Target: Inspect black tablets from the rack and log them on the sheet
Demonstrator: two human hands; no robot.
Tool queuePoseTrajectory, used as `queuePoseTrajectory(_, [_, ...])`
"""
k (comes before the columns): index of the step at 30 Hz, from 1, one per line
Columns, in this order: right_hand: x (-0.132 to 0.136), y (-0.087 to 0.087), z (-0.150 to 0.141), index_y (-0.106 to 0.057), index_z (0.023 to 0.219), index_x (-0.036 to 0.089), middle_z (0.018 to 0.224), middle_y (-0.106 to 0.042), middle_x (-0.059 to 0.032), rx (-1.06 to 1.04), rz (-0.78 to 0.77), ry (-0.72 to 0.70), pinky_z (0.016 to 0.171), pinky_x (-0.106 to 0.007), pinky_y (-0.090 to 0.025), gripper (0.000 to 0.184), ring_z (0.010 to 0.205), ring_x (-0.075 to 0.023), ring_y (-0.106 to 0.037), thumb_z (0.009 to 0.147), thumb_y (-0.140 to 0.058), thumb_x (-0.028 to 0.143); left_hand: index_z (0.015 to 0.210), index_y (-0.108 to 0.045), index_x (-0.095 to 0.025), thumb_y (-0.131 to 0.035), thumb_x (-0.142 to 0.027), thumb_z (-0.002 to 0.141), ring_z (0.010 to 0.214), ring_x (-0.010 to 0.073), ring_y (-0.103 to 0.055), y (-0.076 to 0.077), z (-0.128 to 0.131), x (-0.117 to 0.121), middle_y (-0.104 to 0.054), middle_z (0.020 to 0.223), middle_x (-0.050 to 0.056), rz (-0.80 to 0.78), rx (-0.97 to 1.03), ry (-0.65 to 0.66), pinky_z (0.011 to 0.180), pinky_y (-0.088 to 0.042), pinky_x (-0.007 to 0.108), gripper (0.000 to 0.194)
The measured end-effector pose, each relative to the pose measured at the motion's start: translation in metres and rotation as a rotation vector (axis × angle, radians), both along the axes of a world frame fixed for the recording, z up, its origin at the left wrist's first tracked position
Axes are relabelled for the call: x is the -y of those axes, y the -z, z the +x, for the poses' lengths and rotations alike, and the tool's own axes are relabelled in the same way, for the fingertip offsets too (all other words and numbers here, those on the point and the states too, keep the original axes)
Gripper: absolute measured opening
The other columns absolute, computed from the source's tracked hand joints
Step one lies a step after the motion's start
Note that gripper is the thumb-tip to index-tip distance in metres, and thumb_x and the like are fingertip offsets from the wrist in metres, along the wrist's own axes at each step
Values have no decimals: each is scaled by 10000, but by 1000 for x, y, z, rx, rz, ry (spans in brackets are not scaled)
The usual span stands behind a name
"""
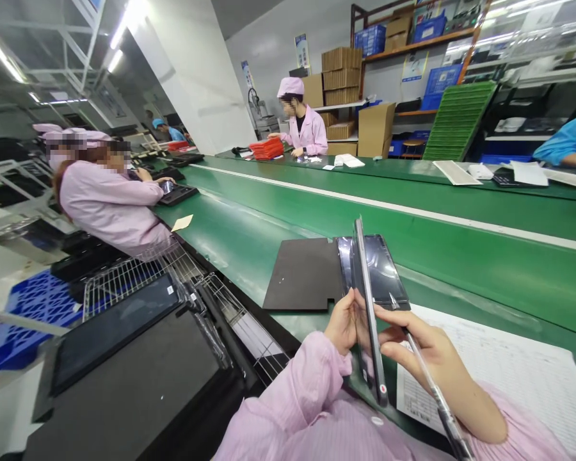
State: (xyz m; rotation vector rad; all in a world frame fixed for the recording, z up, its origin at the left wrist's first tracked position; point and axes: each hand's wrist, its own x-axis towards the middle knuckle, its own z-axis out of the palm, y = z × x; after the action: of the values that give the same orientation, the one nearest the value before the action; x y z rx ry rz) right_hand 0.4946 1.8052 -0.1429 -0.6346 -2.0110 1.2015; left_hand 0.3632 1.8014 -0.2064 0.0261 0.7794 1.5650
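Pink cloth sleeves (pixel 297 371): nearest, reaching in from the lower edge.
Silver wire basket (pixel 134 275): beside a large black screen panel (pixel 118 330).
Notched matte dark-grey board (pixel 300 275): flat on the green surface (pixel 230 256), taking up room ahead.
Left hand (pixel 343 323): closed on the left side of a slim grey-edged tablet (pixel 370 320).
Tablet: on edge between both hands; probably being checked or turned, calling for even support.
Glossy dark rectangle (pixel 381 266): behind, limiting set-down room.
Right hand (pixel 441 355): fingers against the right face, also clasping a clear-barrelled pen (pixel 433 385).
White printed sheet (pixel 518 365): beyond the right forearm.
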Motion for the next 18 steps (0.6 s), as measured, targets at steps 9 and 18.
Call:
queuePoseTrajectory(9, [-1,3,-1,-692,915,232,800,-679,-29,19,-34,60,594,-277,-535,254,646,-200,-628,707,-652,371,632,-585,-118,-384,-197,903,459,78,-519,-10,-1,-1,-508,480,1,-112,141,28,525,-472,174,348])
queuePoseTrajectory(18, [0,3,-5,-685,905,233,886,-687,-29,32,27,92,615,-276,-522,224,696,-209,-643,732,-640,369,624,-570,-130,-529,-209,844,482,75,-511,-6,4,0,-534,536,-8,-131,63,15,560,-475,182,237])
